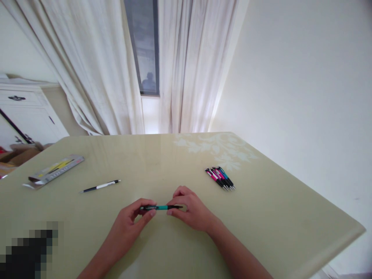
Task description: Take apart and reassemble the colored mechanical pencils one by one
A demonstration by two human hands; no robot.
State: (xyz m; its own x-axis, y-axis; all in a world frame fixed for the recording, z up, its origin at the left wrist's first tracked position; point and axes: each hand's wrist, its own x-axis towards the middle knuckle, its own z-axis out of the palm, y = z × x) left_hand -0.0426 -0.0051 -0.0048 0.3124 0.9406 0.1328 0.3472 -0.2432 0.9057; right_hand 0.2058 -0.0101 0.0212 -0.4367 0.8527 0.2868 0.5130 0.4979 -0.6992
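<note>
A teal and black mechanical pencil [160, 207] lies level between both hands, just above the yellow-green table [261, 217]. My left hand [132, 219] pinches its left end with thumb and fingers. My right hand [190, 209] grips its right end, fingers curled over it. A white and black pencil [100, 186] lies alone to the left. A bundle of several pink, blue and black pencils [220, 178] lies to the right, beyond my right hand.
A flat grey and yellow package [55, 170] rests near the table's left edge. White curtains [95, 66] and a window stand behind the table. A white cabinet [26, 112] is at the far left. A plain wall [305, 97] runs along the right.
</note>
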